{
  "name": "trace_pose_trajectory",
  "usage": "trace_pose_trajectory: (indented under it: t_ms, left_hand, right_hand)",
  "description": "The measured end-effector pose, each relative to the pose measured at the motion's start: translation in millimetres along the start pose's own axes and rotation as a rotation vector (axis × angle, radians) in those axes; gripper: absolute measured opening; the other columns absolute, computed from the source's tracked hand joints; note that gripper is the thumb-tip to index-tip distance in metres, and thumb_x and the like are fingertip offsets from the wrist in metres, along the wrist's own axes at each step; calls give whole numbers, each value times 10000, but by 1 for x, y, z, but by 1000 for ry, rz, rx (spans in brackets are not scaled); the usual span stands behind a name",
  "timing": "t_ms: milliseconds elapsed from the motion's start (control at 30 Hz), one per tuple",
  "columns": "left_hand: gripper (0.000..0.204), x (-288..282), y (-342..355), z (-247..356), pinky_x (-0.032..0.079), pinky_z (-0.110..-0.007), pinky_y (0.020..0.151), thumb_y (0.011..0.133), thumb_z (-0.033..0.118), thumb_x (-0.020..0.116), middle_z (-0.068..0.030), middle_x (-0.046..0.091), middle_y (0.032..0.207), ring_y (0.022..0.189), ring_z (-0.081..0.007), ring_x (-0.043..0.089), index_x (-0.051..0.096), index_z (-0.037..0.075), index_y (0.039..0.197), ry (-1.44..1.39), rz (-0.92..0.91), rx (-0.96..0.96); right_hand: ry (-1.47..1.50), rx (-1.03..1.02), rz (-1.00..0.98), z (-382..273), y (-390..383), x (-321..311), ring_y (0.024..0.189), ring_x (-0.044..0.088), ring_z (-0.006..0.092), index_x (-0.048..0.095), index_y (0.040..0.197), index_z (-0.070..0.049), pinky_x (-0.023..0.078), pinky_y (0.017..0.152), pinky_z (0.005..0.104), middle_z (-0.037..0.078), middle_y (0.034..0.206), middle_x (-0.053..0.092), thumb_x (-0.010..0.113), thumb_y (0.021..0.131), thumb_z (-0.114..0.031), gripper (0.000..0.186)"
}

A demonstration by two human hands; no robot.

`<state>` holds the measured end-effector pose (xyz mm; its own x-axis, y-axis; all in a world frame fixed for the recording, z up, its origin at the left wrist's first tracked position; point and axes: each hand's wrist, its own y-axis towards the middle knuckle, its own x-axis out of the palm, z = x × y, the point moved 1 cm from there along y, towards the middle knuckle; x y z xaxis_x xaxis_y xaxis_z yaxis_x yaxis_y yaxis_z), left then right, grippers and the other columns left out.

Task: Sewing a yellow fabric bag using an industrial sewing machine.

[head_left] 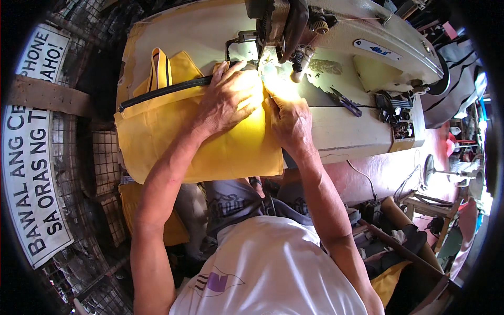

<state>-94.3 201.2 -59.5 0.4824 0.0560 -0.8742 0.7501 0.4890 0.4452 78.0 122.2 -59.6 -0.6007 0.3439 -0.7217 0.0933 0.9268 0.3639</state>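
A yellow fabric piece (pixel 205 152) lies on the sewing machine bed and hangs over its front edge. A black zipper (pixel 163 92) runs across its upper part, and a yellow strap loop (pixel 161 68) with a dark stripe sticks up behind it. My left hand (pixel 228 97) rests flat on the fabric, fingers spread, at the zipper's right end beside the sewing machine's needle area (pixel 258 58). At the fabric's right edge, my right hand (pixel 289 115) has its thumb and fingers closed on the cloth. Strong lamp glare washes out its fingertips.
Thread snips (pixel 346 102) lie right of my right hand. Small black parts sit in a tray (pixel 403 134) at the table's right end. A wire mesh wall with a lettered sign (pixel 34 184) stands left. A fan (pixel 430 170) stands on the right.
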Motion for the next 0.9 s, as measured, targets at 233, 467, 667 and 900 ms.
trace_pose_trajectory:
  t_ms: [233, 467, 667, 900]
  left_hand:
    - [302, 4, -1, -6, 286, -531, 1170, 904, 222, 624, -135, 602, 1299, 1357, -335, 461, 675, 48, 1146, -6, -1, 12]
    - [280, 0, 4, -2, 334, -553, 1136, 910, 163, 597, -124, 615, 1280, 1340, -328, 487, 670, 32, 1147, 65, 14, 6]
    - [312, -2, 3, -4, 324, -571, 1141, 900, 164, 600, -124, 612, 1282, 1341, -340, 487, 654, 28, 1176, 65, -1, 3]
    - [344, -2, 7, -7, 321, -579, 1150, 877, 153, 625, -125, 618, 1273, 1353, -342, 477, 649, 28, 1196, 27, -16, -6]
  right_hand:
    - [-17, -108, -96, 2, 4, -8, 892, 631, 427, 658, 1105, -32, 506, 771, 485, 219, 975, 663, 591, 912, -107, 217]
    - [-102, -186, -148, -1, 8, -6, 879, 635, 385, 620, 1129, -33, 516, 744, 464, 187, 964, 649, 569, 854, -63, 282]
    - [-234, -284, -143, -10, 5, -1, 905, 635, 333, 618, 1062, 22, 521, 775, 422, 155, 969, 633, 597, 758, -30, 309]
    - [-285, -280, -116, -11, 8, 0, 857, 643, 317, 635, 1040, 16, 528, 731, 411, 143, 924, 633, 619, 751, -41, 295]
